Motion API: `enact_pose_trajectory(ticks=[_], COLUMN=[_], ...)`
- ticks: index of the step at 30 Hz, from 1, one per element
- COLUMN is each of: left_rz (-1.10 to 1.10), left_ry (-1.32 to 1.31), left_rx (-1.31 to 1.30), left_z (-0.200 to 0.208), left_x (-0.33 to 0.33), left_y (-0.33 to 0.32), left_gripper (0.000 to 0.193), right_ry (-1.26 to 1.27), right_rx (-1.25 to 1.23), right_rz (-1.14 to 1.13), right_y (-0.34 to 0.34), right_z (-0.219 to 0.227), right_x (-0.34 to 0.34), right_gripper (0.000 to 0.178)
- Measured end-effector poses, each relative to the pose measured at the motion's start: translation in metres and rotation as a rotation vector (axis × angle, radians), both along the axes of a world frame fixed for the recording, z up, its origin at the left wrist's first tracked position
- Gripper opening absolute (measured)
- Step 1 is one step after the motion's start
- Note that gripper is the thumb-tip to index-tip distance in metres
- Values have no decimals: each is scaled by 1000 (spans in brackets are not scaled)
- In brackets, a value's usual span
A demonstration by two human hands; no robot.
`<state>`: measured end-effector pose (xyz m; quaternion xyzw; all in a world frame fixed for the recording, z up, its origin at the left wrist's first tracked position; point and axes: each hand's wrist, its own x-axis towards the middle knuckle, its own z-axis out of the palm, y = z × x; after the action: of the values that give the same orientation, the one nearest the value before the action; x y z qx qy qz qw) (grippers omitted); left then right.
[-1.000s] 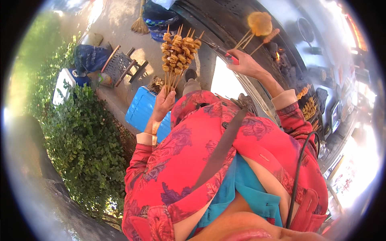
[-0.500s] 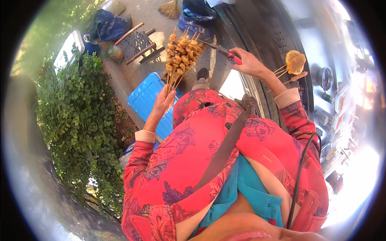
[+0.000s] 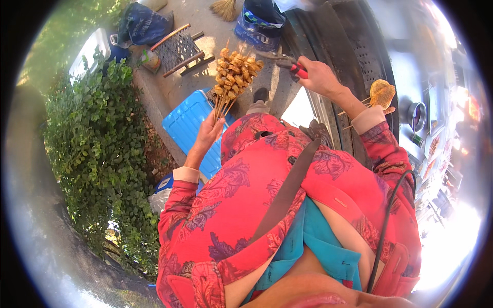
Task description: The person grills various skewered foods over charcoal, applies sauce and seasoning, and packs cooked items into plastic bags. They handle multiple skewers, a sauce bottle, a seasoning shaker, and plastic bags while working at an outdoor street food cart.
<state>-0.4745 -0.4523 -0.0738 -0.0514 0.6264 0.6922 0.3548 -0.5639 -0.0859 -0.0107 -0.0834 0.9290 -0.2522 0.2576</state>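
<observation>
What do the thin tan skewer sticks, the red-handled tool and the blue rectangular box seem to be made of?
Thin tan skewer sticks: probably matte bamboo or wood, from their straw colour and slim shafts.
Red-handled tool: bright, smooth-looking plastic or rubber grip; dull grey front, probably metal.
Blue rectangular box: likely moulded plastic, faintly glossy, given its even colour and ribbed lid.

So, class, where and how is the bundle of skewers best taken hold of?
Probably by the bare sticks, coming from the near side, where the left hand grips them: food chunks crowd the far part, and stick tips jut out beyond.
</observation>
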Motion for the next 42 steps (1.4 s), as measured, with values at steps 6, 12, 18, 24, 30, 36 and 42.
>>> enact_pose_trajectory(ticks=[6, 12, 18, 24, 30, 36, 42], left_rz=[24, 0, 30, -28, -18, -42, -137], left_ry=[-43, -96, -142, -120, -141, -125, -19], left_rx=[72, 94, 122, 53, 74, 47, -65], left_z=[0, -2, 0, 5, 7, 6, 12], left_x=[-1, -1, 0, -3, -4, -3, -6], left_y=[4, 7, 7, 9, 14, 11, 21], left_gripper=[12, 15, 12, 14, 15, 16, 16], right_ry=[-110, -68, -149, 110, -68, -82, -75], right_rx=[-49, -124, 14, -192, -18, -127, -131], right_rz=[-18, 43, -25, 29, 42, -34, 22], right_y=[8, 8, 1, 5, -1, 5, 8], right_z=[-9, -23, -13, -24, -11, -14, -21], right_x=[-4, -9, -9, -5, -11, -8, -12], right_gripper=[45, 46, 44, 37, 43, 42, 42])
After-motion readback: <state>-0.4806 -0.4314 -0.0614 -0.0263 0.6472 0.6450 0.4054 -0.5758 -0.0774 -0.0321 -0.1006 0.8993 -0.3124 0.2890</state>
